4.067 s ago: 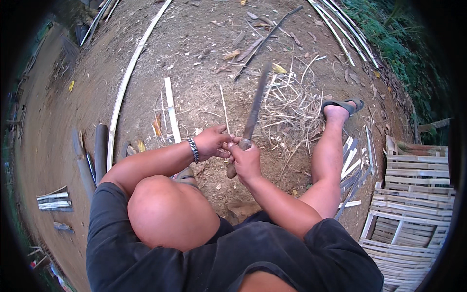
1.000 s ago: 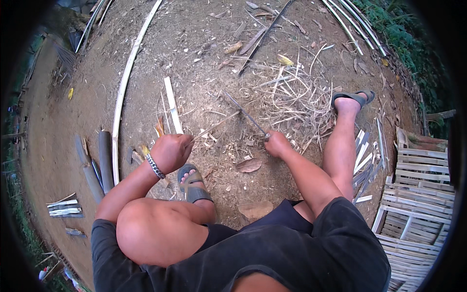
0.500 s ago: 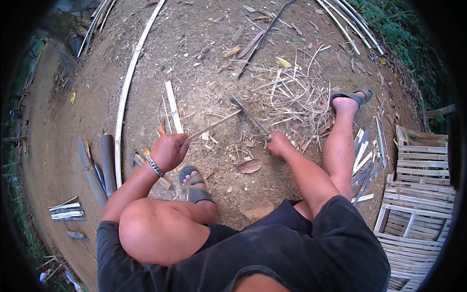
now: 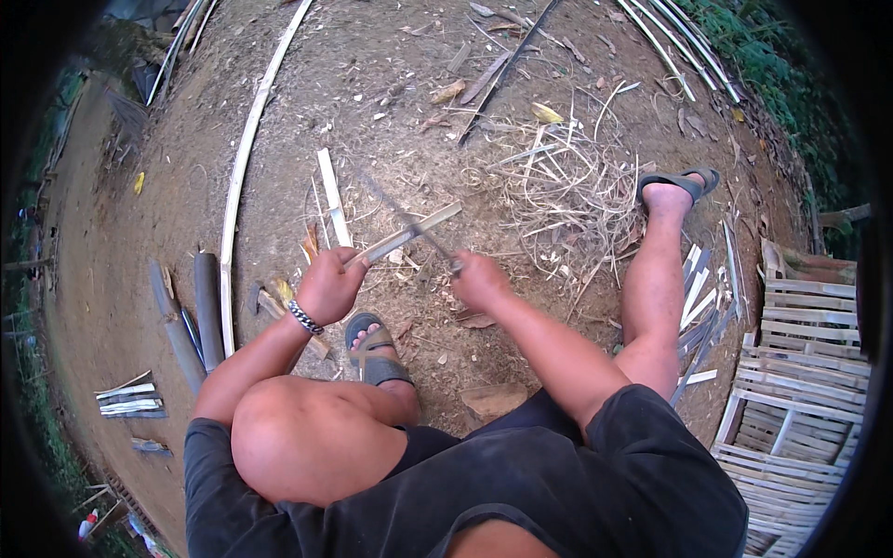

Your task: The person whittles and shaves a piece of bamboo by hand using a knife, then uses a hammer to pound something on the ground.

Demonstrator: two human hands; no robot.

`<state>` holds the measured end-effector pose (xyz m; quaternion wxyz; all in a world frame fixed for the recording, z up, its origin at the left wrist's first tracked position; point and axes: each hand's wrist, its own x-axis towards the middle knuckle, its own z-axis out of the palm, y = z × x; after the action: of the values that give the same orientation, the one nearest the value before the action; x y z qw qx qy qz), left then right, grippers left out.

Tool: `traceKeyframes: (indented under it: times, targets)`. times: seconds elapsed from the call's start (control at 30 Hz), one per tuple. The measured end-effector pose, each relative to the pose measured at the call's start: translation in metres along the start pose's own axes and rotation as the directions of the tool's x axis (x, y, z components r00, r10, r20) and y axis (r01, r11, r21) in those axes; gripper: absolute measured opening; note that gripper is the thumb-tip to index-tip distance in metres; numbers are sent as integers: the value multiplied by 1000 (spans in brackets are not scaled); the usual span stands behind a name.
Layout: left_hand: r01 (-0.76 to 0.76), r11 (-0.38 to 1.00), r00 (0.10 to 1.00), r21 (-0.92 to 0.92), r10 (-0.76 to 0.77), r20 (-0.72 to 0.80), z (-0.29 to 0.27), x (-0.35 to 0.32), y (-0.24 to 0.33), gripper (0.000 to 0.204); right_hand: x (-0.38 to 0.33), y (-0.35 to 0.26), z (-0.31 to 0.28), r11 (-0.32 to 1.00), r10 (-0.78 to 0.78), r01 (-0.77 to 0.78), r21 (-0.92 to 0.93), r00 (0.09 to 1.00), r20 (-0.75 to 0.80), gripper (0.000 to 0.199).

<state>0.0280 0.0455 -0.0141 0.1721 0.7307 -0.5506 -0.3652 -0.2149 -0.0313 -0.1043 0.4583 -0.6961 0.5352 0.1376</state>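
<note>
Knife [image 4: 430,240] crosses pale strip [image 4: 389,244] partway along

Brown ground [image 4: 186,167] spreads wide around a person in a dark shirt [image 4: 521,474]. On the right is a slatted panel [image 4: 800,383], and a long split length [image 4: 244,153] runs away on the left. A tangled heap of thin shavings [image 4: 577,191] lies near the sandalled right foot [image 4: 668,192]. Dark tubes [image 4: 207,302] lie beside the left arm.

The right hand [image 4: 481,282] is closed around the knife's handle, most of which the fist hides. It has moved in toward the left hand [image 4: 330,286], which is almost where it was half a second ago, its fingers wrapped tight over the near end of the strip.

With that shift, the knife has gone from the strip's far tip to a crossing near its middle, between the two hands. The strip has also turned, showing more of its flat face. The work now seems to be on the strip's length rather than its end. The blur on the blade suggests a quick stroke; whether the edge bites or passes just above cannot be told.
</note>
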Motion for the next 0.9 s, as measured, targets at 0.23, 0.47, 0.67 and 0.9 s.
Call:
traceKeyframes:
  times: [0.23, 0.47, 0.67, 0.9]
  targets:
    - [44, 999, 998, -15, -45, -46, 1, -1, -10, 31, -10, -17, -3, 983, -155, 139, -118, 978, -138, 31]
    - [-21, 998, 995, -62, 15, -97, 7, 1, 2, 32, 17, 45, -9, 997, 24, -35, -62, 987, -157, 37]
    - [-13, 999, 999, -40, 10, -53, 9, 3, -1, 31, -13, 21, 0, 1000, -10, 11, -29, 999, 38, 44]
    - [-72, 997, 990, -20, 69, -124, 11, 1, -17, 30, -13, 29, -7, 996, 85, -84, -6, 996, 28, 45]
